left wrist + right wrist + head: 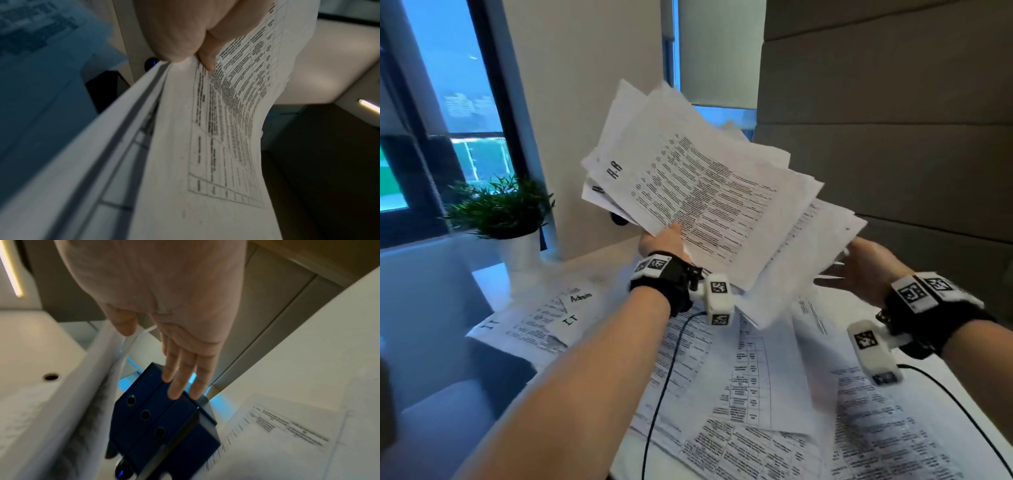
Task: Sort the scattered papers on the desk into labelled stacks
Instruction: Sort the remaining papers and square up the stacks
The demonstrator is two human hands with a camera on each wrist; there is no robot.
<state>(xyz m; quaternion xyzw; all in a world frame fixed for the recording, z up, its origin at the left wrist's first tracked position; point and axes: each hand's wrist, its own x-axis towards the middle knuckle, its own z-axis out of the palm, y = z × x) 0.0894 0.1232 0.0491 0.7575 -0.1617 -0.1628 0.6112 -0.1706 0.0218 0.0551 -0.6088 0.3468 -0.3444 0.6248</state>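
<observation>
My left hand (662,240) pinches a fat, fanned-out bundle of papers (698,192) by its lower edge, thumb (207,53) pressed on the top printed sheet, and the whole bundle is up in the air above the desk (493,281). My right hand (866,265) is flat and loose beside the bundle's right edge, fingers (180,374) straight, gripping nothing. Below the bundle, loose sheets (756,394) cover the desk, overlapping every which way. Left of them on the desk lie slips marked "Admin" (581,297) and "I.T" (569,321), on top of printed pages. A potted plant (506,216) stands at the desk's far left corner.
</observation>
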